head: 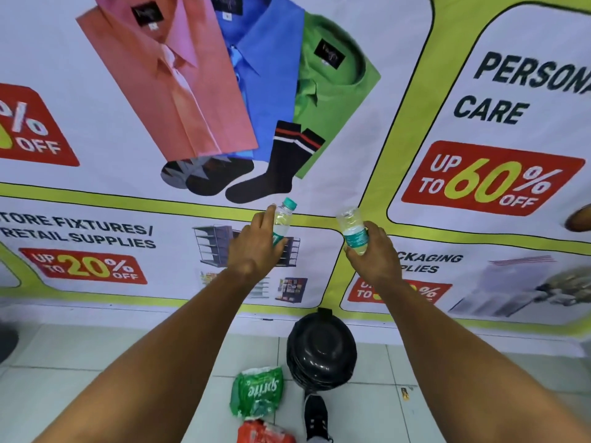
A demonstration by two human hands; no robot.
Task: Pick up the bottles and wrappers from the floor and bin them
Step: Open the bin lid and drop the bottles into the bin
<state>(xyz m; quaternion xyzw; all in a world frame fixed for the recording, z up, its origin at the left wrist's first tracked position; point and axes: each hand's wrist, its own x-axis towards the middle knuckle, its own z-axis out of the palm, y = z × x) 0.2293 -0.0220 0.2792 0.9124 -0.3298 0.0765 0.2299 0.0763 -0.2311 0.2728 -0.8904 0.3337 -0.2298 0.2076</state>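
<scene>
A shop: retail sale banner (351,91) above tiled floor (96,362).

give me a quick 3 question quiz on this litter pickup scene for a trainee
1. True or false: the black bin by the wall has its lid shut.
2. Each of the two hands holds what? A) a wrapper B) a small clear bottle C) nothing
3. Fill in: the green wrapper on the floor tiles reads ____.

Key
1. True. The domed lid covers the bin, and a shoe sits just in front of it.
2. B. The left hand grips the capped bottle; the right hand grips the other bottle, whose cap cannot be made out.
3. Sprite. A red wrapper lies below it.
</scene>
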